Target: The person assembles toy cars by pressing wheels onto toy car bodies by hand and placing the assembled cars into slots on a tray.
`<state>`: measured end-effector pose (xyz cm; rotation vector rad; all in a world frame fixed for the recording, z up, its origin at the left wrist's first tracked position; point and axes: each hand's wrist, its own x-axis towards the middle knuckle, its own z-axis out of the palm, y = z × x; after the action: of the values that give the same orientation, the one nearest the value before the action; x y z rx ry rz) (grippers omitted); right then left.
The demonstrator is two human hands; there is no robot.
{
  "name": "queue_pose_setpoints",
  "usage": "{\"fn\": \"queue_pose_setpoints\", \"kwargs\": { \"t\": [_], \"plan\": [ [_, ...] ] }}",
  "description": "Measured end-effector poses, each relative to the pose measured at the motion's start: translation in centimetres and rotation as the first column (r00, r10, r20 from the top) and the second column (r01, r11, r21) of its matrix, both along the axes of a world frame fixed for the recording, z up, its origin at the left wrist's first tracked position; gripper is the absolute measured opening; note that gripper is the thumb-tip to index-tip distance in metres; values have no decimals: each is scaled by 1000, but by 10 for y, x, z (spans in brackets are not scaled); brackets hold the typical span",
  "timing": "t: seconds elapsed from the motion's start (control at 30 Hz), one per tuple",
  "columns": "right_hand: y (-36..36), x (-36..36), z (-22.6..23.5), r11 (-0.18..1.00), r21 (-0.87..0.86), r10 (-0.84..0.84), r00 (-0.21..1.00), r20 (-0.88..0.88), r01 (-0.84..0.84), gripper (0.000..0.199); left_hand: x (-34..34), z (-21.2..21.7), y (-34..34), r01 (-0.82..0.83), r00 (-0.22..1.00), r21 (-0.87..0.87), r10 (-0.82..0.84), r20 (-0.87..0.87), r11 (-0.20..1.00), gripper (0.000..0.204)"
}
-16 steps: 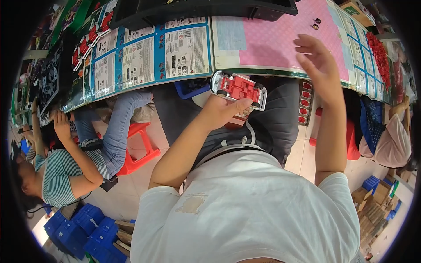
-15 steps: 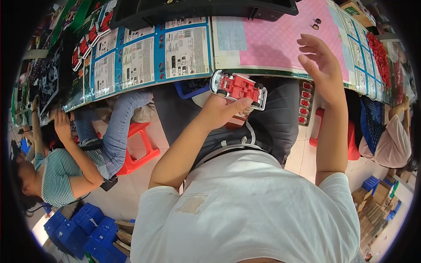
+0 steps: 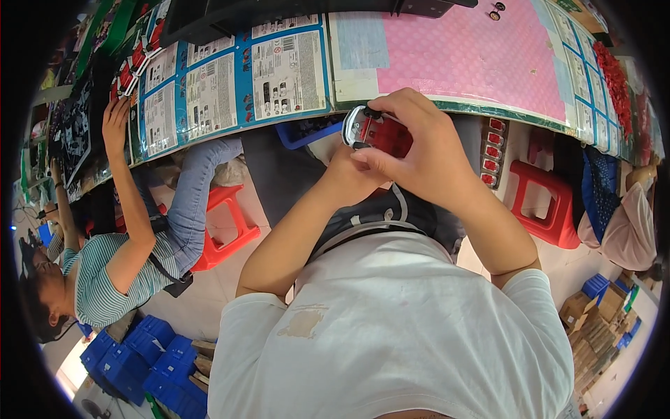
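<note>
A toy car (image 3: 382,131) with a red underside and a white-silver rim is held over my lap, just in front of the table edge. Its underside faces up, and black wheels show at its left end. My left hand (image 3: 343,178) grips it from below and the left, partly hidden by the other hand. Across the top reaches my right hand (image 3: 434,155), closed on the car with thumb and fingertips at the two wheels. Its palm hides the car's right end. A small pair of wheels on an axle (image 3: 497,12) lies at the table's far side.
A black tray (image 3: 307,10) stands along the far edge. Printed card sheets (image 3: 285,80) and a pink mat (image 3: 453,63) cover the tabletop. Red-and-white toy cars (image 3: 139,59) line up at left, near a co-worker's hand (image 3: 115,124). A blue bin (image 3: 293,135) sits below the edge.
My right hand has come down from the raised position at right and taken hold of the toy car. The co-worker's hand at left has moved up toward the row of cars.
</note>
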<state>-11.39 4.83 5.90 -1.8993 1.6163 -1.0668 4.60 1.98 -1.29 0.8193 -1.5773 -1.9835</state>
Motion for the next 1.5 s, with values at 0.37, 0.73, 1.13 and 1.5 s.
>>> {"fn": "queue_pose_setpoints", "kwargs": {
  "t": [0.37, 0.73, 1.13, 1.5],
  "plan": [
    [4, 4, -2, 1000, 27, -8, 1000, -12, 8, 58, 8, -9, 3, -6, 999, 124, 12, -45, 992, 56],
    [8, 7, -2, 999, 36, -14, 1000, 16, 13, 56, 7, -7, 2, -49, 994, -129, 35, -105, 990, 48],
    [7, -51, -13, 948, -54, -302, 941, 151, 313, 51, 16, 5, -7, 45, 985, 216, -7, -171, 975, 52],
    [-92, -259, -52, 663, -194, -735, 579, -352, 723, 61, 31, 9, -17, -182, 945, 137, 212, -250, 974, 51]
  ]
}}
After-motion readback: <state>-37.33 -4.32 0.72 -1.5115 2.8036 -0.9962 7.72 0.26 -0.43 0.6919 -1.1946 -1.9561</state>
